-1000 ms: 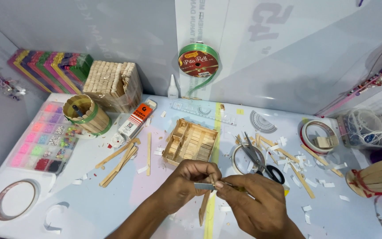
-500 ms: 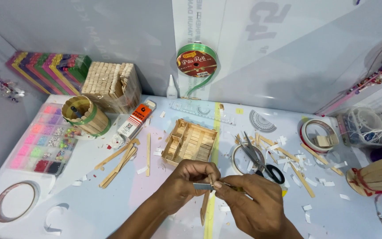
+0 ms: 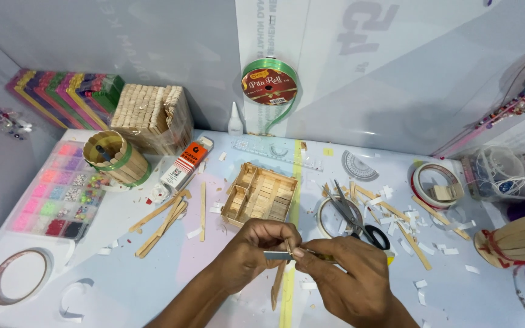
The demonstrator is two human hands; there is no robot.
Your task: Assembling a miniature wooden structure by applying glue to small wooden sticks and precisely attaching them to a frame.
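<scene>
Both hands (image 3: 299, 258) pinching half-hidden blade (image 3: 276, 256)

Between my hands, the blade (image 3: 276, 256) is smooth grey metal and the stick (image 3: 278, 284) is pale matt wood. The tray (image 3: 261, 195) is raw wood too, the scissors (image 3: 352, 212) shiny steel, the bench (image 3: 153, 285) glossy.

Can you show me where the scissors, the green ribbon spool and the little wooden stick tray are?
scissors (image 3: 349, 211), head view, on the blades near the pivot
green ribbon spool (image 3: 269, 86), head view, on its red face
wooden stick tray (image 3: 262, 195), head view, on its slatted floor
</scene>
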